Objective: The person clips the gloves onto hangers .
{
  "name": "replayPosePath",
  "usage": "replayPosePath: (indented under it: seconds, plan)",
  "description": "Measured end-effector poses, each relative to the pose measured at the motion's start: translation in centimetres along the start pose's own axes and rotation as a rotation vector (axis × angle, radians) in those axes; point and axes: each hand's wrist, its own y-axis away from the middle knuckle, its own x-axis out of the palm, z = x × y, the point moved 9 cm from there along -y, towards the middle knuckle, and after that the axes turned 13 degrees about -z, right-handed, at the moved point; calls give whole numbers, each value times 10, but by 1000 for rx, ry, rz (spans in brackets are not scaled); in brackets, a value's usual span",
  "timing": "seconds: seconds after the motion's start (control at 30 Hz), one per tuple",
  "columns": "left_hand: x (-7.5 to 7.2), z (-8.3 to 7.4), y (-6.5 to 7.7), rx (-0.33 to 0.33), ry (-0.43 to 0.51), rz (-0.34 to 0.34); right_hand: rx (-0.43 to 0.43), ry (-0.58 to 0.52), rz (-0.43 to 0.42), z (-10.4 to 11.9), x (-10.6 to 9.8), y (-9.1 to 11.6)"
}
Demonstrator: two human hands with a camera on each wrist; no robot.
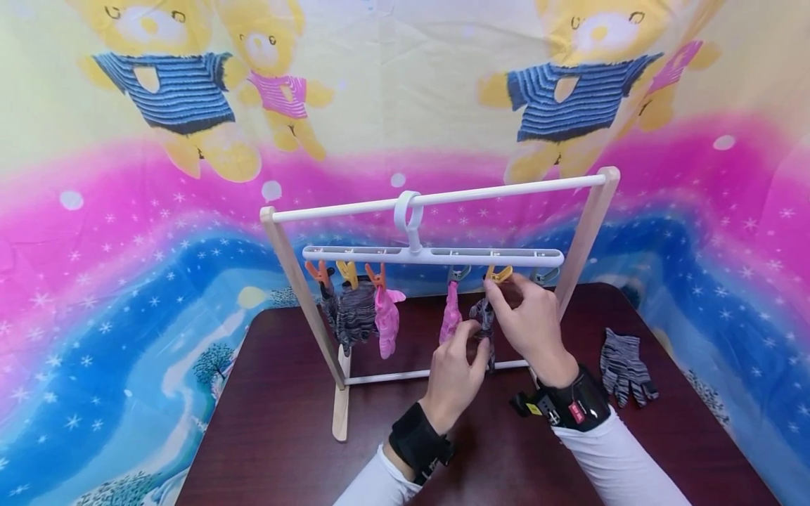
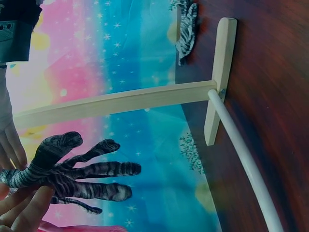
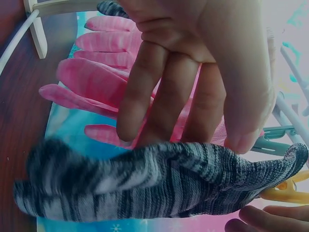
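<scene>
A black-and-grey striped knit glove (image 2: 91, 186) hangs fingers-down at the yellow clothespin (image 1: 500, 274) on the white hanger (image 1: 493, 257). My left hand (image 1: 457, 372) pinches this glove between thumb and fingers; in the right wrist view the left hand (image 3: 207, 72) reaches in beside the glove (image 3: 145, 183). Higher up, my right hand (image 1: 534, 327) has its thumb and index finger at the yellow clothespin, by the glove's cuff. Right fingers (image 3: 270, 220) show just below the clothespin in the right wrist view. Part of the cuff is hidden behind the hands.
The hanger hooks over the white rod of a wooden rack (image 1: 291, 274). Pink gloves (image 1: 387, 323) and other striped gloves (image 1: 357, 316) hang from clothespins on it. Another striped glove (image 1: 626, 367) lies on the dark table (image 1: 266, 436) at right. A printed cloth (image 1: 392, 70) hangs behind.
</scene>
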Motion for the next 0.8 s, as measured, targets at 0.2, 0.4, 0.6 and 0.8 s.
replayPosePath:
  seconds: [0.2,0.4,0.6,0.8]
  plan:
    - [0,2,3,2,-8,1,1,18,10,-5,3,4]
    - [0,4,6,-4,-11,1,-5,17,18,-8,3,9]
    - [2,7,10,-16,-13,11,-2,22,25,-13,2,14]
    - [2,11,17,-38,-20,27,-1,32,23,-18,3,18]
